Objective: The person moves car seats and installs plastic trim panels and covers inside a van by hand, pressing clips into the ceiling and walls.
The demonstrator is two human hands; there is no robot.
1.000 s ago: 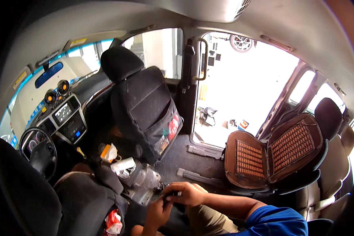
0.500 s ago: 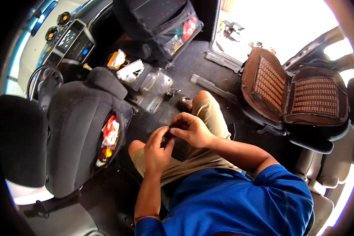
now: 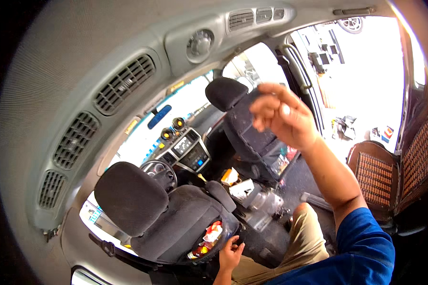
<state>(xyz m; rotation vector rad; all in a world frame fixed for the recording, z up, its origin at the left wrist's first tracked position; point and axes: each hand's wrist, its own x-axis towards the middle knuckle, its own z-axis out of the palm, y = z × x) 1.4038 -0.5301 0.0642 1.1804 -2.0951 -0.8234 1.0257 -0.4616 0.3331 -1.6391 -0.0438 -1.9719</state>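
My right hand [image 3: 286, 116] is raised in front of the dark front passenger seat [image 3: 248, 128], with its arm stretched upward. Its fingers are loosely bent and apart, and I see nothing between them. Down low, my left hand [image 3: 230, 255] is beside the back pocket of the driver's seat [image 3: 195, 221]. The thumb and fingers of that hand are apart, with no object visible in them. Red and white wrappers [image 3: 213, 232] and a dark bottle with a yellow label [image 3: 199, 251] stick out of that pocket.
Overhead runs a grey ceiling panel with air vents [image 3: 125, 84] and a round knob [image 3: 200, 45]. Between the front seats stands a console [image 3: 263, 202] with papers [image 3: 241, 189] on it. A beaded brown seat [image 3: 374, 173] is at the right, by the bright open door.
My view has tilted up toward the ceiling and windshield. The hands, together over my lap before around something dark, have separated: the right has risen, the left stays low.
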